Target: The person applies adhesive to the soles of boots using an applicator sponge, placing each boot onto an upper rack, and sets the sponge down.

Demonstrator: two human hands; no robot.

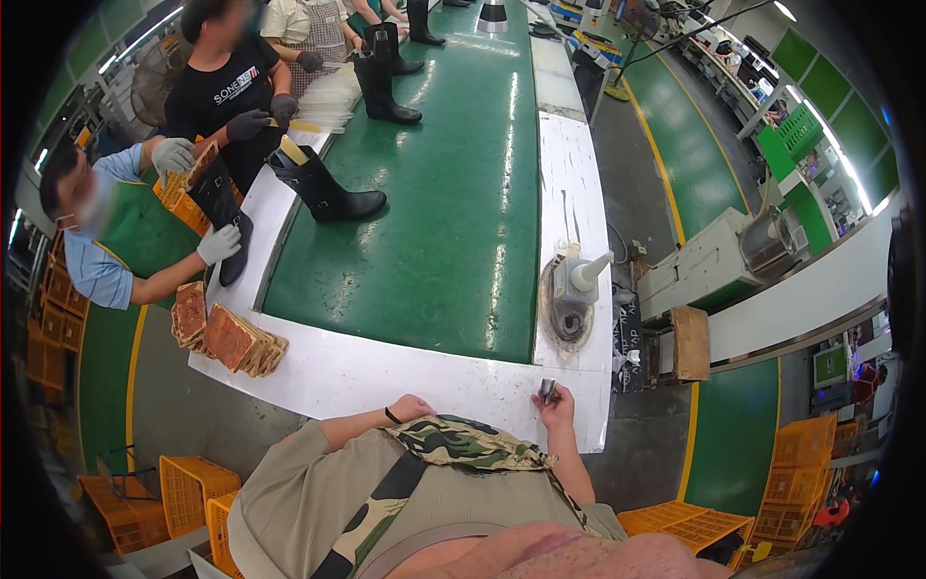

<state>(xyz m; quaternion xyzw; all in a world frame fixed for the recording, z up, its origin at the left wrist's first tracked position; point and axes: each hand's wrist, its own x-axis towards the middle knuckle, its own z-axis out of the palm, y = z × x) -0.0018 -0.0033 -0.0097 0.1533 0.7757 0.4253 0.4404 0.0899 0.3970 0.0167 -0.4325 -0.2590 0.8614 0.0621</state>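
At the bottom centre of the frame, the person's right hand (557, 405) rests on the near edge of the white desk (434, 381), its grip clamped on a small dark metal piece (548, 390) that stands up between the fingertips. Just to the left, the left hand (410, 407) lies on the same edge with the fingers curled together into a loose fist, and I cannot tell whether anything is inside it. Above the right hand, near the right side of the desk, a white squeeze bottle (582, 278) with a pointed nozzle leans over a round dark stained pad (567, 314). Toward the left of the frame, a stack of brown flat soles (229, 338) lies on the desk's corner. Further up, 1 black boot (323, 188) stands on the green conveyor belt (453, 193), and in the upper left a co-worker's gloved hands (219, 243) hold another black boot.
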